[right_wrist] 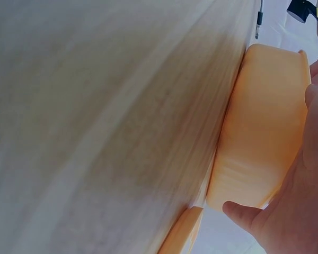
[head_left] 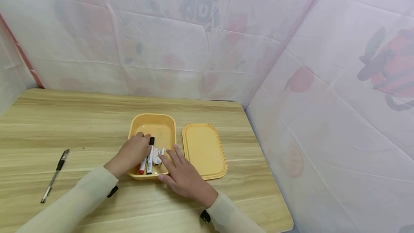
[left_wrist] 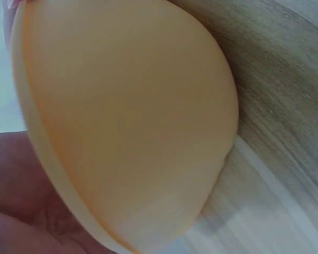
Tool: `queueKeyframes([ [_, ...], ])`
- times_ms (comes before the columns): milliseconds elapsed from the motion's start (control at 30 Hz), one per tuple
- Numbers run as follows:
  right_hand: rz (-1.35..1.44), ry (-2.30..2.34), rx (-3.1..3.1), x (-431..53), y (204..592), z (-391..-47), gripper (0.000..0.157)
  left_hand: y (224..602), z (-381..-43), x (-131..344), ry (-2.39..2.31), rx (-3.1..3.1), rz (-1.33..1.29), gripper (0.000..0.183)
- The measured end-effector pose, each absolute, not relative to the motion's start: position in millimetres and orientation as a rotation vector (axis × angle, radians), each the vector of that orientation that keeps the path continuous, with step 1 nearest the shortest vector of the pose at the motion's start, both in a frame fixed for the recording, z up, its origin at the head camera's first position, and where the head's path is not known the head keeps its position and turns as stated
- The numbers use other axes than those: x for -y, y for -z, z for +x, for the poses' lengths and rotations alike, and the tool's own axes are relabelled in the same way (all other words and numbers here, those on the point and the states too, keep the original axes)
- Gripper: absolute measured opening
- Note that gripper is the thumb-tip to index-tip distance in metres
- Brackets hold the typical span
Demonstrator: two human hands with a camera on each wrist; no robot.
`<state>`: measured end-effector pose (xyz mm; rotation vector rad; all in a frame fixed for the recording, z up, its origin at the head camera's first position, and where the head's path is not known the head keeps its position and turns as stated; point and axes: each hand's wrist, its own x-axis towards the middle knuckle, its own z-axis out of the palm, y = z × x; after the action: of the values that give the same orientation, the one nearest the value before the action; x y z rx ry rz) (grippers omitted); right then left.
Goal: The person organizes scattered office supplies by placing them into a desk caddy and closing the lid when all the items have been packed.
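Note:
A yellow plastic box (head_left: 153, 118) stands uncovered on the table. Inside it lie a black-capped marker (head_left: 150, 159), a red-ended marker (head_left: 142, 165) and a small white item (head_left: 157, 157) of unclear kind. My left hand (head_left: 132, 152) reaches over the box's left wall, its bent fingers beside the markers; its own fingertips are hidden, so a grip cannot be made out. My right hand (head_left: 185, 177) lies at the near right corner, fingers spread over the rim toward the white item. In the right wrist view its thumb (right_wrist: 241, 216) is beside the box's outer wall (right_wrist: 262, 127).
A yellow lid (head_left: 205, 150) lies flat just right of the box. Farther left on the wooden table (head_left: 93, 125) is a black-and-clear pen (head_left: 55, 175). Printed fabric walls (head_left: 181, 53) rise behind the table and along its right side.

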<state>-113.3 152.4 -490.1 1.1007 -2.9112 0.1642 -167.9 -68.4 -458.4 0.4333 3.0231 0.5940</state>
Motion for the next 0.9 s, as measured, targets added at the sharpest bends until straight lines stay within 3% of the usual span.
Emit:
queueKeyframes([
  [533,1.105,-0.155,2.904,-152.6,491.5,-113.6,0.066,456.5,-166.8,74.4,-0.395,-3.150,0.606,0.061],
  [900,1.101,-0.162,2.925,-152.6,490.5,-113.4,0.067,450.0,-162.8,89.0,-0.389,-3.062,0.537,0.079],
])
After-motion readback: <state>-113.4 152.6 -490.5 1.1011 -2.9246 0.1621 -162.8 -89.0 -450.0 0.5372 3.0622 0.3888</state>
